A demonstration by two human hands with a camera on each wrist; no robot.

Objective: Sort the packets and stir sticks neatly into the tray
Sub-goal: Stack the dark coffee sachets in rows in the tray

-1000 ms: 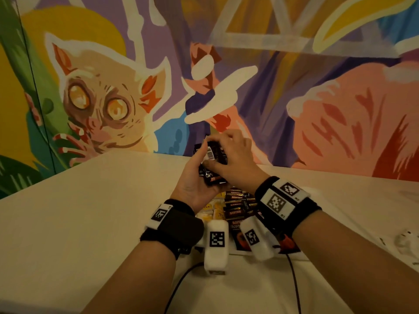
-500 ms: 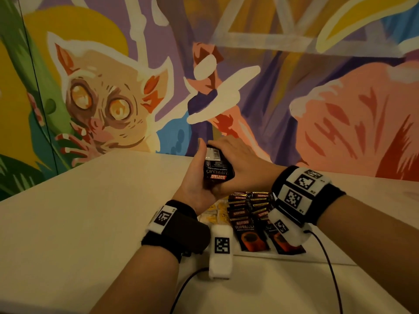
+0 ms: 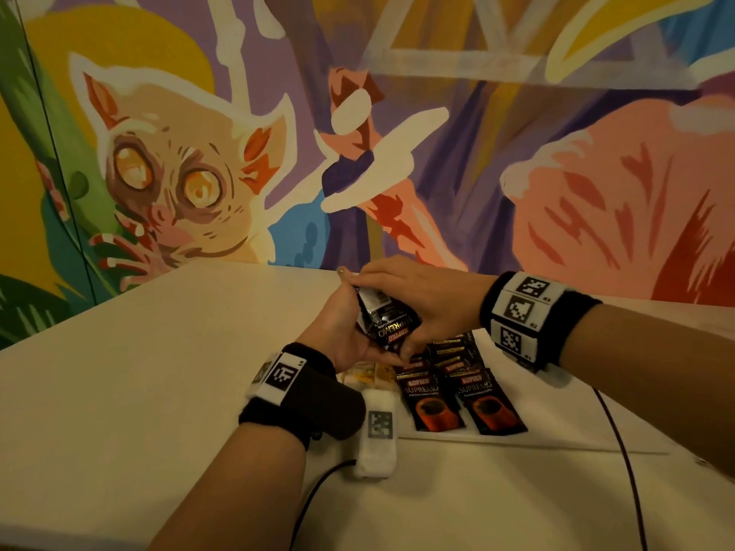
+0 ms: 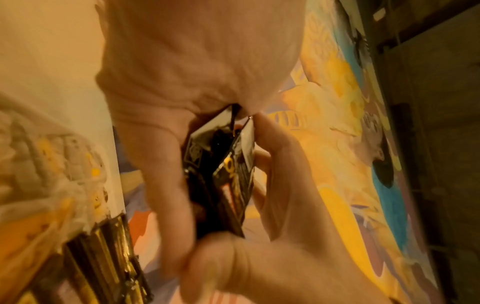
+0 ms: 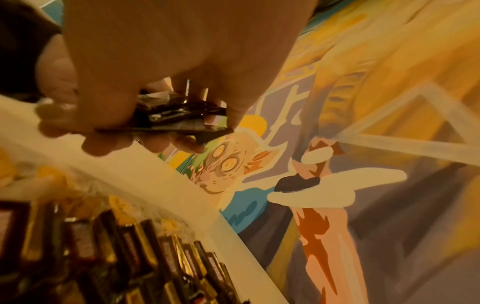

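both your hands are on one small stack of black coffee packets (image 3: 387,326), held up off the tray (image 3: 557,441) above the far end of the rows. left hand (image 3: 346,332) cups it from below and the side, fingers curled round the stack. right hand (image 3: 417,300) covers it from the top, fingertips (image 3: 405,351) pinching the near edge. neither hand is free.

the left wrist view shows the risk: the packets in the stack are splayed at the top, not flush. my read is that you're squaring them before setting them down. slick foil, loose fan: ease either grip now and one can slide out onto the laid packets (image 3: 461,387).

those sit in two overlapping rows, shingled, right under your hands. a dropped packet or a fingertip dragging low would likely knock the shingling out of line.

pale yellow-marked packets (image 3: 372,373) sit just left of the dark rows, mostly hidden behind your left wrist. your left wrist and its white camera block (image 3: 378,431) are close to them, so a careless lowering could nudge that pile.

can't see any stir sticks in any view. can't tell compartment edges either.
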